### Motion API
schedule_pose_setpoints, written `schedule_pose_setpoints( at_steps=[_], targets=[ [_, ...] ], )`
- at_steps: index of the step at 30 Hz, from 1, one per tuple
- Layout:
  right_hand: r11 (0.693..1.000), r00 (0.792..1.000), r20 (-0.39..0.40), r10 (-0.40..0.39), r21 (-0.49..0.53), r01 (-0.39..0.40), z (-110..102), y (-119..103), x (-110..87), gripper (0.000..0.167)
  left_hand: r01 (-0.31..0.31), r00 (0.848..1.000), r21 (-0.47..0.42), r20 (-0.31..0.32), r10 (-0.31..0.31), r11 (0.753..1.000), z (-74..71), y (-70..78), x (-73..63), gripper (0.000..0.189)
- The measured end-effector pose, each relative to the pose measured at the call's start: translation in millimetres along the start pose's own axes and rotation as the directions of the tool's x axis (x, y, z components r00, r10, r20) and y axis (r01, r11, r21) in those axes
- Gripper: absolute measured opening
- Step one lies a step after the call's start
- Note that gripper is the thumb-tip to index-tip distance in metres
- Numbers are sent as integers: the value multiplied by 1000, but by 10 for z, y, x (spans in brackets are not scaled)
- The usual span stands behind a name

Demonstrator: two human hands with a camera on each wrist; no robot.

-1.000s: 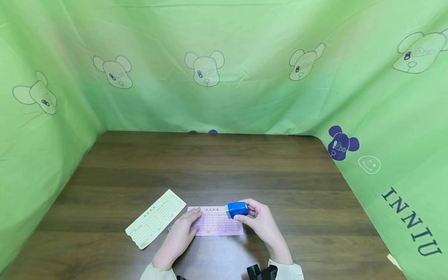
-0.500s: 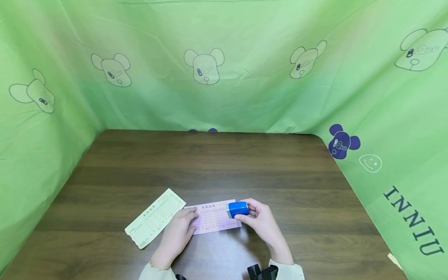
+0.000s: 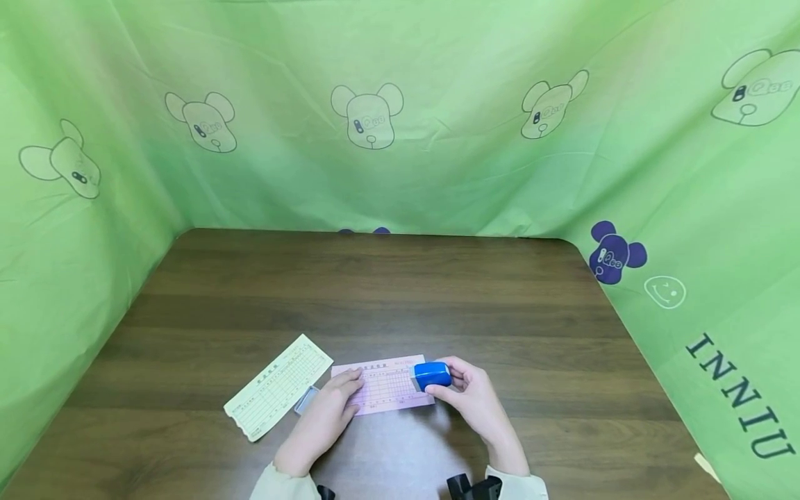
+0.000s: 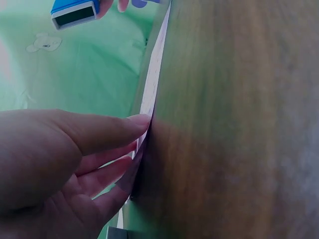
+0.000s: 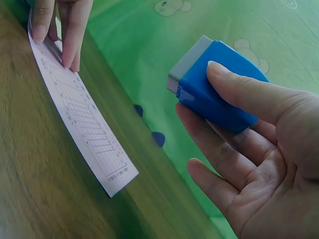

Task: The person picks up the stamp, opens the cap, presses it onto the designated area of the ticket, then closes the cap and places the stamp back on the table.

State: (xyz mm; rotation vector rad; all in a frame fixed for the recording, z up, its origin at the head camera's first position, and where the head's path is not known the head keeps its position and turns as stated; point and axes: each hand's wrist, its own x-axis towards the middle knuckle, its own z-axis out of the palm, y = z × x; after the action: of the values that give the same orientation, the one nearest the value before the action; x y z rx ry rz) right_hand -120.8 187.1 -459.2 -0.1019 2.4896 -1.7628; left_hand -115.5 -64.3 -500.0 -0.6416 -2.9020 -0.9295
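Note:
A pink printed slip (image 3: pixel 390 387) lies on the brown table, its right end angled slightly away from the person. My left hand (image 3: pixel 328 410) rests on its left end, thumb and fingertips on the paper, fingers fairly straight. My right hand (image 5: pixel 279 134) holds a blue stamp (image 5: pixel 219 84) between thumb and fingers, sideways above the slip's right end. The stamp's dark face (image 4: pixel 75 17), in a pale frame, shows in the left wrist view. Just left of the left hand a small clear, bluish cap-like piece (image 3: pixel 305 400) is partly hidden by that hand.
A pale green printed slip (image 3: pixel 278 387) lies slanted on the table (image 3: pixel 387 292), left of the left hand. Green cloth (image 3: pixel 437 173) with bear drawings hangs round the table's back and sides. A small pale strip (image 3: pixel 706 467) shows by the right edge.
The pink slip has turned, its right end swinging away from the person. My left hand has shifted slightly, showing more of the clear piece. The right hand keeps the stamp, moving a little right.

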Motion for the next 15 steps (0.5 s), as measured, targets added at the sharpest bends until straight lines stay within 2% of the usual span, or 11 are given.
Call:
schedule_pose_setpoints(
  at_steps=[6,15],
  targets=[
    [1000,1000,-21,4,-28,-5,-43,93,-17,34,-13,999,-31,35,14,999,15,-34,12,33],
    [997,999,-28,32,-70,-34,-66,242,-5,34,-15,999,-56,27,16,998,27,-75,17,39]
  ],
)
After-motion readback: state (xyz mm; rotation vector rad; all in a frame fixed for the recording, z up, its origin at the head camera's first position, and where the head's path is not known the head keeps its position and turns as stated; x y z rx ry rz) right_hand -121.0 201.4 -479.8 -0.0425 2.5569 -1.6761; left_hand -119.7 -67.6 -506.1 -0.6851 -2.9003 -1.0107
